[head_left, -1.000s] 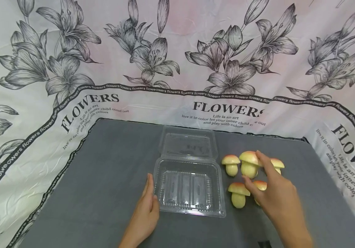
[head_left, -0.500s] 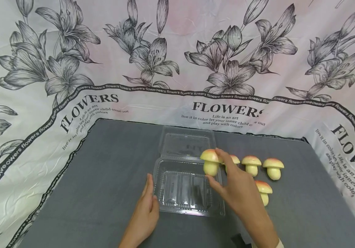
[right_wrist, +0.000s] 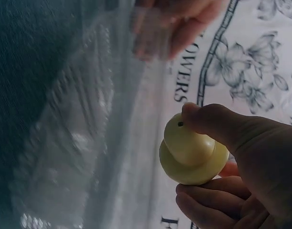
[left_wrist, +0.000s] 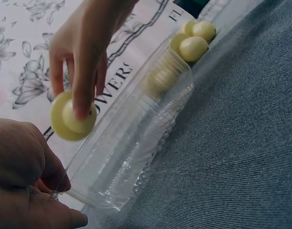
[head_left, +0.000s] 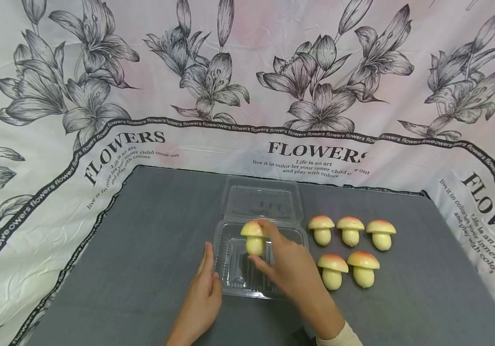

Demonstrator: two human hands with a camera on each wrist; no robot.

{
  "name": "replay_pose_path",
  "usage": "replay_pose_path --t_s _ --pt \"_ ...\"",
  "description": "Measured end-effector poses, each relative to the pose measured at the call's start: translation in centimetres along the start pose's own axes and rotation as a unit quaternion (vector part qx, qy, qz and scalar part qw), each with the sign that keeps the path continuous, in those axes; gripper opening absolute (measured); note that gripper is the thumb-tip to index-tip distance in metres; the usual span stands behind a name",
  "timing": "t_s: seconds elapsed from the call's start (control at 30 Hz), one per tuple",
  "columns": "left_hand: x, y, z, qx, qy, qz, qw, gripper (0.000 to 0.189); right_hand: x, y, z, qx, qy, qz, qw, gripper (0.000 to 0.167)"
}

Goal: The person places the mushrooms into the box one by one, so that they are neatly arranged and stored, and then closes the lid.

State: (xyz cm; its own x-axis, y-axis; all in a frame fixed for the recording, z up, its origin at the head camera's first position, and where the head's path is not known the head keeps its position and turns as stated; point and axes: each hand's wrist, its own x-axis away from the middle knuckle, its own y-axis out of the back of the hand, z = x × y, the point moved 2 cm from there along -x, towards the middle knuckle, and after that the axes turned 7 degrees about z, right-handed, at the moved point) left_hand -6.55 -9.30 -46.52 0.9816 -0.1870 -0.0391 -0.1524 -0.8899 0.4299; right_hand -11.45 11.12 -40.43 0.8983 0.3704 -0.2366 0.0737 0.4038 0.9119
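My right hand pinches a toy mushroom with a yellow-green cap and pale stem, thumb on the stem and fingers at the cap. It hovers over the clear plastic container, whose lid lies folded back. In the right wrist view the mushroom shows a small dark hole in its stem end. My left hand holds the container's left rim; the left wrist view shows the rim between thumb and fingers of the left hand.
Right of the container, several more toy mushrooms lie in two rows on the grey tabletop. A white cloth printed with flowers and lettering hangs behind and along the sides.
My right hand has picked the mushroom up from above the group on the right and carried it left over the container. The left hand and container have stayed put.
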Motion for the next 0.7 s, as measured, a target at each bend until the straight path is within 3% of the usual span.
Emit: replay_pose_path --t_s 0.27,0.7 --pt "-0.2 0.1 -0.1 -0.009 0.007 0.005 0.9999 0.068 -0.8 -2.6 0.9 0.015 0.035 -0.01 0.9992 0.078" --pt "-0.1 0.1 0.1 -0.012 -0.007 -0.008 0.9999 0.07 -1.4 -5.0 1.5 0.041 0.036 -0.024 0.9982 0.078"
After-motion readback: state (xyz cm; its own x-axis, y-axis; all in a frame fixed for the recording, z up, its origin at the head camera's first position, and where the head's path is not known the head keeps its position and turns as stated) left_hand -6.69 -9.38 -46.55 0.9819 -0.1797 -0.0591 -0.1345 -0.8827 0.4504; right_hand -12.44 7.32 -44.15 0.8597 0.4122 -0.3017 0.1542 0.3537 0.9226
